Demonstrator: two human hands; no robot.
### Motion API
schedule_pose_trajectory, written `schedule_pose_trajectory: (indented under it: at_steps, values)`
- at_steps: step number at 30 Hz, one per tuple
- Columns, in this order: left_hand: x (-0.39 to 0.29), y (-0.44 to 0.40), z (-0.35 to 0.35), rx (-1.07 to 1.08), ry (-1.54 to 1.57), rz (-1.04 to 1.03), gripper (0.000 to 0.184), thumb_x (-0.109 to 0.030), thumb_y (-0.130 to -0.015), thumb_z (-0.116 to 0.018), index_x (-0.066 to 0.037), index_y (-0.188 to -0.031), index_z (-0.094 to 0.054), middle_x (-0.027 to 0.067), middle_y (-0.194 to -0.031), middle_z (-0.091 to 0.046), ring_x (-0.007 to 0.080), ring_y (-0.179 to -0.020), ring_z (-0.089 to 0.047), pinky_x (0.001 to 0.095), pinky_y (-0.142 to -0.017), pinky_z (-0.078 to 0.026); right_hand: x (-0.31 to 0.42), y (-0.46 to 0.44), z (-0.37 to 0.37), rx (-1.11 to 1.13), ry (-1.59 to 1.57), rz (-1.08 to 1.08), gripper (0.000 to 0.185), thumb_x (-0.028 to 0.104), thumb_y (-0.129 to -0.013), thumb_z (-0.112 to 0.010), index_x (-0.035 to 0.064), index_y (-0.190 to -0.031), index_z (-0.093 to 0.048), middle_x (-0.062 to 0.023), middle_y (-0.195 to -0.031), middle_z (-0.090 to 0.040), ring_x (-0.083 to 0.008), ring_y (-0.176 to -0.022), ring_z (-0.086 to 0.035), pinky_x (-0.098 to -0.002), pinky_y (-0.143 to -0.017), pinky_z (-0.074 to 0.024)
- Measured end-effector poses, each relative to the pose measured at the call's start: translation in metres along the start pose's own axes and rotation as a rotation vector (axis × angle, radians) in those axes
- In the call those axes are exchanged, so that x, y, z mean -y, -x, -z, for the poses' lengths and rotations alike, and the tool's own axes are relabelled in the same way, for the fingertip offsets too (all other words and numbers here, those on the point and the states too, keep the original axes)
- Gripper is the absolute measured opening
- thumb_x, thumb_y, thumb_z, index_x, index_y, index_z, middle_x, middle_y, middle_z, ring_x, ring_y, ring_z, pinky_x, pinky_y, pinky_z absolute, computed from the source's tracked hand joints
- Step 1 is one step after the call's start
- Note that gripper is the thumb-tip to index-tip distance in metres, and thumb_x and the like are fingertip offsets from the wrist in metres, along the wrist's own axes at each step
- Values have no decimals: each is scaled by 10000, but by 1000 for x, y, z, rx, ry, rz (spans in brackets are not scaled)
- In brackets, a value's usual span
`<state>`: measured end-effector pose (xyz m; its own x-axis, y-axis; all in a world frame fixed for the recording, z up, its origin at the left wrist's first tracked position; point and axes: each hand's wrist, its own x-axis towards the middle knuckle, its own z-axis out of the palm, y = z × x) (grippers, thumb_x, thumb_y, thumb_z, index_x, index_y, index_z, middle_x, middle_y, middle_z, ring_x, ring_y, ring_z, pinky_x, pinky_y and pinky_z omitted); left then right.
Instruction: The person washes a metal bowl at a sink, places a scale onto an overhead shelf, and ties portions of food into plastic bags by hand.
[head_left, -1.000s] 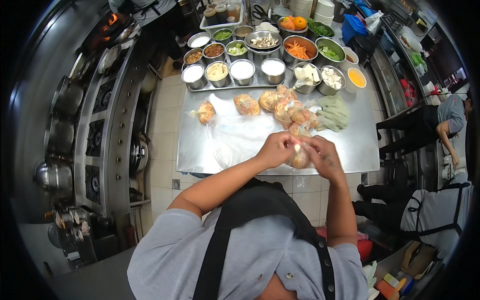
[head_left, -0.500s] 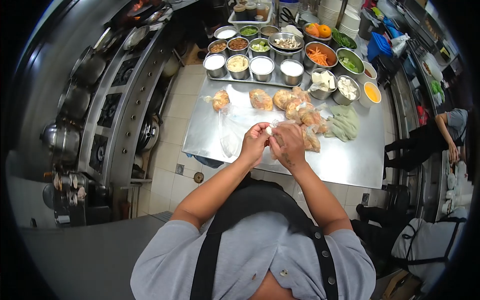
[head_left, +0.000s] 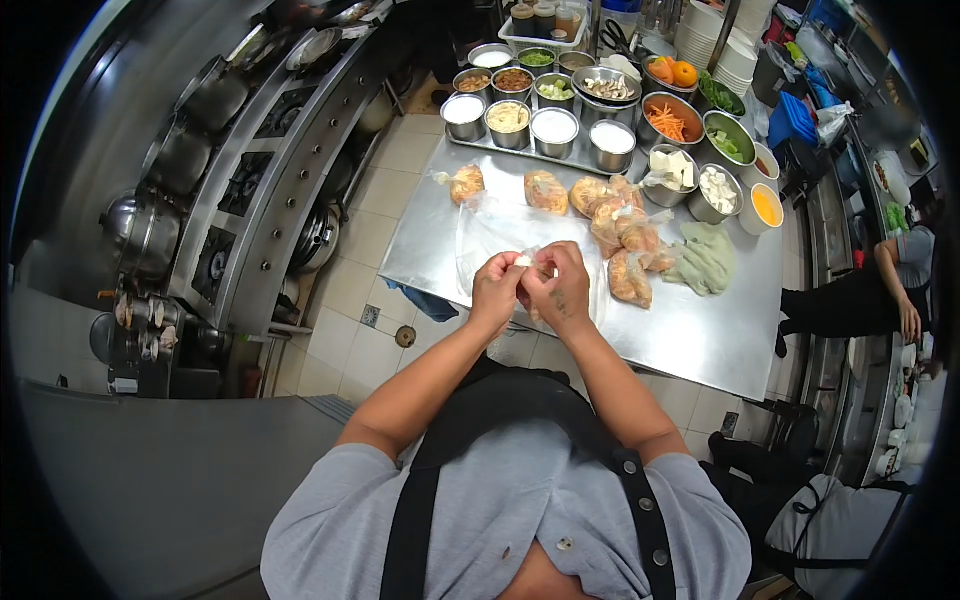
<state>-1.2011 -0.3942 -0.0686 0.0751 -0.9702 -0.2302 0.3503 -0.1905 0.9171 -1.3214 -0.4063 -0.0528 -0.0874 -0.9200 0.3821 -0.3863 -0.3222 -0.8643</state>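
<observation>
My left hand (head_left: 494, 297) and my right hand (head_left: 560, 290) meet over the table's near edge, fingertips pinched together. Between them is the whitish, bunched end of a plastic bag (head_left: 524, 260); the rest of it is mostly hidden by my hands. Just beyond, clear empty plastic bags (head_left: 485, 232) lie flat on the steel table (head_left: 690, 335). Filled, tied bags of orange-brown food rest farther back: one at the left (head_left: 466, 184), another in the middle (head_left: 545, 191) and a cluster (head_left: 608, 215) at the right. A single filled bag (head_left: 630, 278) lies right of my right hand.
A green cloth (head_left: 706, 259) lies at the table's right. Metal containers of ingredients (head_left: 555, 133) line the back, with shredded carrots (head_left: 668, 122) and a cup of orange liquid (head_left: 766, 206). A stove (head_left: 245, 185) stands left. Another person (head_left: 850, 285) is at the right.
The view has shifted, so the table and its contents appear a little farther right and lower. My hands stay pinched together on the bag, with the right fingers slightly rearranged.
</observation>
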Motion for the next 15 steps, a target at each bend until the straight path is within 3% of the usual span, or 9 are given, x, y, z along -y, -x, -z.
schedule_pose_trajectory:
  at_steps: [1,4,7,11,15]
  values:
    - [2,1,5,-29,0,-5,126,-84,-930,-531,-5,-1023,-559,29,-806,-616,77,-621,-570,212,-538,-466,0,3,-7,-66,9,64,133,133,-690,-689,45,-766,-625,-101,-770,-588,-288,-750,-589,-369,-655,-489]
    - [9,2,20,-111,44,-104,122,-82,-928,-547,-5,-1021,-562,20,-804,-614,69,-635,-574,209,-533,-463,-2,8,-24,19,112,203,112,111,-732,-669,19,-793,-651,-106,-774,-585,-245,-761,-609,-359,-647,-504]
    - [-2,-2,53,-37,-51,-105,115,-103,-928,-578,-16,-1002,-575,-1,-794,-601,56,-658,-561,204,-553,-465,-6,8,-52,141,109,175,110,110,-739,-672,20,-803,-661,-110,-785,-590,-257,-755,-606,-354,-637,-495]
    - [-26,-21,115,122,-438,-178,109,-107,-926,-582,-22,-988,-612,-28,-816,-592,38,-677,-520,179,-601,-422,7,-3,-91,290,-46,-118,183,197,-745,-694,27,-812,-692,-133,-792,-643,-285,-710,-627,-358,-645,-500]
    - [-38,-57,175,293,-235,-16,114,-114,-917,-620,-12,-966,-633,-63,-772,-542,16,-687,-433,177,-633,-370,9,-12,-147,353,-82,-253,239,235,-761,-696,1,-804,-692,-137,-770,-672,-226,-680,-645,-319,-635,-504]
